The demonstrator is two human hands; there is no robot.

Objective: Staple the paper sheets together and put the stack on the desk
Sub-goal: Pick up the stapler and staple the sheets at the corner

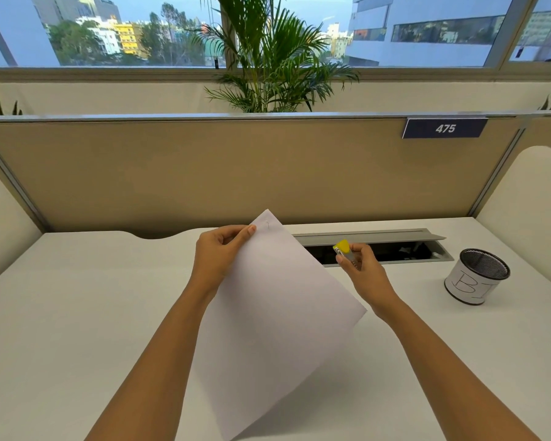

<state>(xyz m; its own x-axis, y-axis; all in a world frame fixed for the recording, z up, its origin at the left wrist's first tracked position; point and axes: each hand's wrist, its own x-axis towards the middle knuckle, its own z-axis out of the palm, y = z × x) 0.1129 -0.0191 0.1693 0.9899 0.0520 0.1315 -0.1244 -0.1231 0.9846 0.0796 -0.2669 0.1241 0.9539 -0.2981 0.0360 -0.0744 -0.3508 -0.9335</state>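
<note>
So, count first: two bare hands, one stack of white paper sheets, one small yellow-and-metal stapler, one black mesh pen cup wrapped in white paper with handwriting on it, and one grey cable-tray flap standing open at the far side of the white worktop. How many sheets are in the stack, can't tell, the edges sit too flush.

The stack is up in the air above the middle of the worktop, not lying on it; you can see its shadow on the surface underneath. It's tilted on the diagonal: long axis runs from the near edge of the view up to the far corner, which points away toward the beige partition panel. There's a thin dark mark right by that far corner that looks like a staple, though it's tiny.

The left hand has its grip pinched on the stack's left edge just below that far corner, thumb on top. The right hand is just to the right of the stack, grip wrapped around the stapler, yellow end pointing up and toward the paper, not touching it. Whether the stapler's mouth is open I can't make out.

The pen cup stands upright, well off to the right. A dark blue tag reading 475 hangs on the partition's top rail, and a green palm plant sits behind it by the window.
</note>
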